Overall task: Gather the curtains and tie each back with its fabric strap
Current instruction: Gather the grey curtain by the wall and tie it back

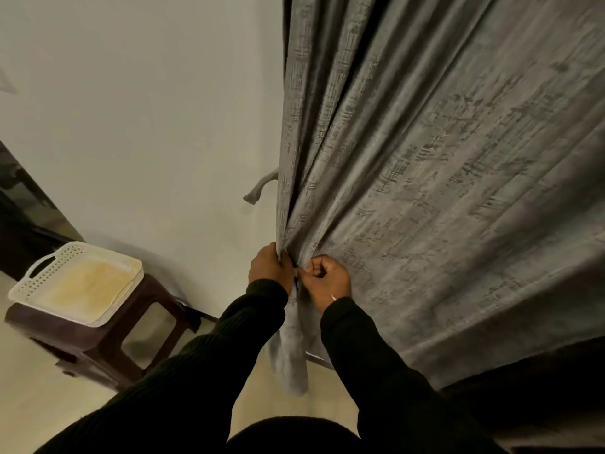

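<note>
Curtain [409, 158] — both hands [299, 273] clenched, gripping gathered folds.

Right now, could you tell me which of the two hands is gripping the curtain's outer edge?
The left hand, nearer the wall, grips the curtain edge; the right hand pinches folds further in.

Both hands [299, 276] grip the gathered grey curtain [409, 178]; strap [260, 188] hangs loose.

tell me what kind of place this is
Probably a room in a home: a long grey curtain hangs beside a plain pale wall, and a dark stool carries a white perforated tray.
</note>
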